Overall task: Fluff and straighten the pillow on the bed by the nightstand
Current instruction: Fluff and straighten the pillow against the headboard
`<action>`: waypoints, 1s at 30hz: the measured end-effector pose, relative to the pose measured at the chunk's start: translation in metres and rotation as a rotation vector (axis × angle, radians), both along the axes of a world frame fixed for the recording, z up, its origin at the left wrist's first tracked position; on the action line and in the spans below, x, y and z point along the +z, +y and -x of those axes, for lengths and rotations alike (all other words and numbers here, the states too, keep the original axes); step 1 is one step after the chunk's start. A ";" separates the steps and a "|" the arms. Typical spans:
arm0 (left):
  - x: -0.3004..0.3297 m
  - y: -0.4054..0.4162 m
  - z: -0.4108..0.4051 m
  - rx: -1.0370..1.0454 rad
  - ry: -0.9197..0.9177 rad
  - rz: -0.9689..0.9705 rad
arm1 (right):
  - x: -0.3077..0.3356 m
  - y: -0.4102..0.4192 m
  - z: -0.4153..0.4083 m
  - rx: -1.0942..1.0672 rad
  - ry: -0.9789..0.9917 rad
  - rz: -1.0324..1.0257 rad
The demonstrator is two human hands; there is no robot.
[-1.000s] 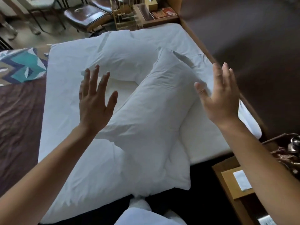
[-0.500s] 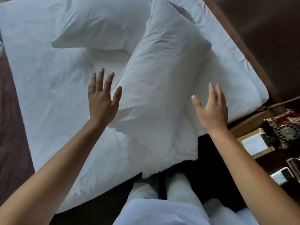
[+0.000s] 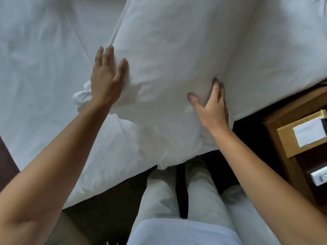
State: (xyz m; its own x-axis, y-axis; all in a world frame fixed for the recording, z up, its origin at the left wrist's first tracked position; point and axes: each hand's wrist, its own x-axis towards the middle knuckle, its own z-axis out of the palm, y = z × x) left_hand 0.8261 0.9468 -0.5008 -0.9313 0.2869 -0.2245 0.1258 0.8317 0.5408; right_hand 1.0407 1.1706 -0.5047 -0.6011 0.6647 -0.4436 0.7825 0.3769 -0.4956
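Observation:
A long white pillow lies lengthwise on the white bed, its near end hanging over the bed's front edge. My left hand presses flat against the pillow's left side, fingers spread and straight. My right hand presses flat against its right side, thumb out over the top, fingers partly sunk into the fabric. Neither hand grips the cloth. The pillow's far end runs out of the top of the view.
A wooden nightstand stands at the right, close to the bed, with a tan box bearing a white label on it. My legs in light trousers stand against the bed's front edge. Dark floor shows below.
Both hands have dropped from the air onto the pillow's two sides, squeezing it between the palms. My head has leaned down and closer; the second pillow has left the view.

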 end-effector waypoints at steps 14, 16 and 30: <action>-0.006 -0.010 0.005 0.160 -0.312 0.052 | -0.009 0.004 0.005 -0.032 -0.069 0.058; 0.004 -0.007 0.001 0.148 -0.302 0.045 | -0.011 0.012 0.001 -0.059 -0.046 0.086; 0.117 0.055 -0.098 -0.180 -0.115 -0.114 | 0.126 0.012 0.068 -0.031 0.309 -0.088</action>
